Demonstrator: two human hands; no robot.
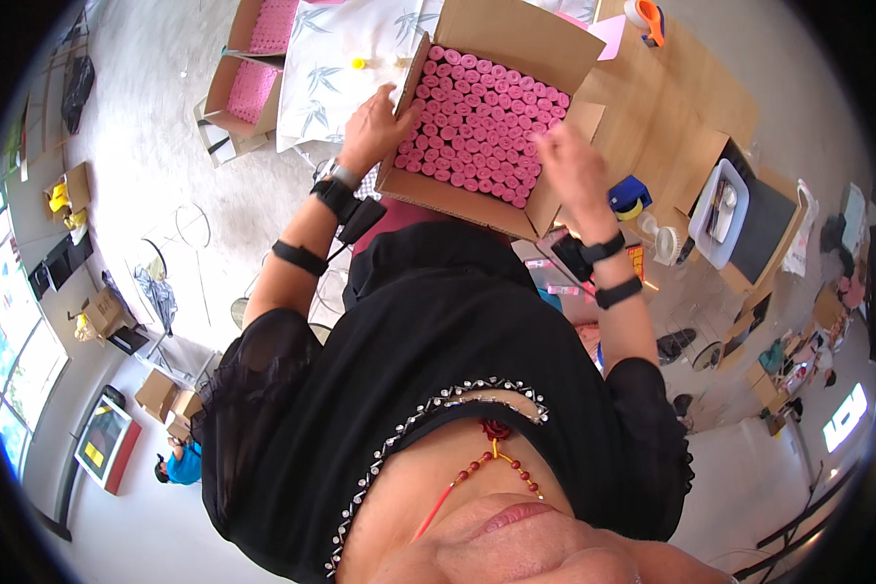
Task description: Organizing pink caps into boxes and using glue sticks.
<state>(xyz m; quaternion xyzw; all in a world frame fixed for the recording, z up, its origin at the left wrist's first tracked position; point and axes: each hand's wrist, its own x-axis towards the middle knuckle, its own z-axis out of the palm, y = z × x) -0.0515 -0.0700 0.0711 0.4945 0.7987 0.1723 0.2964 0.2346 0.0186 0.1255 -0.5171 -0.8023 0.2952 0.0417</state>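
— Cardboard, that open box (457,195); it sits on the wooden table (691,88) right before the person, its flaps up, packed edge to edge with pink capped tubes (477,122) standing on end.

— And the hands?

— The left hand (375,127) grips the box's left wall, fingers curled over the rim beside the outermost row; the right hand (566,161) hovers over the right-hand rows, blurred, so whether it pinches a tube or is loose I cannot tell.

— How would the thing handle?

— Each tube looks light, stiff and smooth, likely a bit slippery at the cap; packed this tight, one is best taken by its top end between two fingertips and drawn straight up; the full box I judge fairly heavy, its thin walls apt to bow, so it wants support from below, not from the flaps.

— Anything close by?

— A tape dispenser (644,18) at the table's far edge; a white tray (718,200) to the right.
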